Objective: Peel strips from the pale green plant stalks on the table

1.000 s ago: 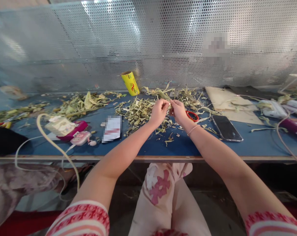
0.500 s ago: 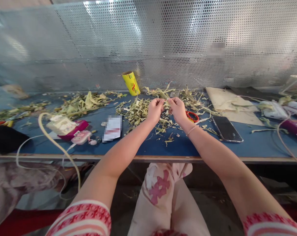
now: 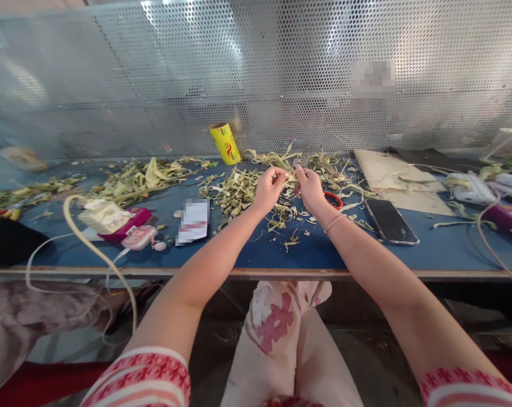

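Above a pile of dried, pale green plant strips (image 3: pixel 234 195), my left hand (image 3: pixel 269 185) is closed in a pinch. My right hand (image 3: pixel 309 187) is pinched just beside it, fingertips almost meeting. A small bit of plant strip (image 3: pixel 291 174) seems to be held between the two hands, mostly hidden by the fingers. Close to my right wrist lie red-handled scissors (image 3: pixel 333 199), partly covered by the hand. Behind the pile a yellow cardboard tube (image 3: pixel 225 144) stands tilted.
A black phone (image 3: pixel 391 221) lies to the right, near flat cardboard (image 3: pixel 391 172). On the left are a phone-sized item with a white face (image 3: pixel 194 221), a purple-and-cream device with a cable (image 3: pixel 116 219) and more leaves (image 3: pixel 148 180). A perforated metal panel (image 3: pixel 256 73) closes off the back.
My hands have shifted slightly apart, the right one a little to the right. The greenish piece between the fingertips now shows less. Objects on the table stay in place.
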Action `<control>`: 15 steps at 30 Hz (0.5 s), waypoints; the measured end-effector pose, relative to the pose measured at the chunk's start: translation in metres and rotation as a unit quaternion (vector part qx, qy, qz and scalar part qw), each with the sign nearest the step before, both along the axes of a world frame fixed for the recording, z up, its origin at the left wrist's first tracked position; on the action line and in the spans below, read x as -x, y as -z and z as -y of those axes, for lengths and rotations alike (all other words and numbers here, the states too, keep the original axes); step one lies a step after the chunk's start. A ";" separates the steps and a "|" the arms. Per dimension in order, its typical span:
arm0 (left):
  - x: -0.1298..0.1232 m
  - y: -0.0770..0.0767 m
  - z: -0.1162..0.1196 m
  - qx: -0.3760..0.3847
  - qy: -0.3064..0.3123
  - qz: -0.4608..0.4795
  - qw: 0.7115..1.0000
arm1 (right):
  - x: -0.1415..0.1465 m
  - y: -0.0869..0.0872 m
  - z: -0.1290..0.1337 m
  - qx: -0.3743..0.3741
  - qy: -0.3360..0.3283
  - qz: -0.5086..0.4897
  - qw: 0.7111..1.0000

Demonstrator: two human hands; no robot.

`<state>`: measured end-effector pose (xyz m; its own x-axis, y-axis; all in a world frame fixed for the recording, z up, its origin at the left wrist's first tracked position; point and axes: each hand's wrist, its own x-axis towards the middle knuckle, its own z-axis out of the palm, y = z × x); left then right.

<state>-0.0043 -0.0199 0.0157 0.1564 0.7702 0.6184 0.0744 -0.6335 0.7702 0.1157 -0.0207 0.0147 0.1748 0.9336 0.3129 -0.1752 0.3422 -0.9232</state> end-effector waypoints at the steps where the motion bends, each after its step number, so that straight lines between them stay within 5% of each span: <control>1: 0.000 0.000 0.000 0.010 -0.004 0.006 1.000 | 0.000 -0.001 0.001 0.016 -0.015 -0.003 1.000; 7: -0.001 -0.003 0.002 0.005 -0.027 -0.007 1.000 | -0.001 0.000 0.004 0.059 -0.107 -0.008 0.992; 15: -0.009 0.009 -0.005 0.091 -0.021 0.045 0.995 | -0.002 0.002 0.003 -0.049 -0.014 0.060 0.997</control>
<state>0.0046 -0.0145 0.0070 0.0733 0.8750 0.4785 0.0237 -0.4812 0.8763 0.1173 -0.0239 0.0125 0.1056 0.9012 0.4203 -0.0759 0.4287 -0.9003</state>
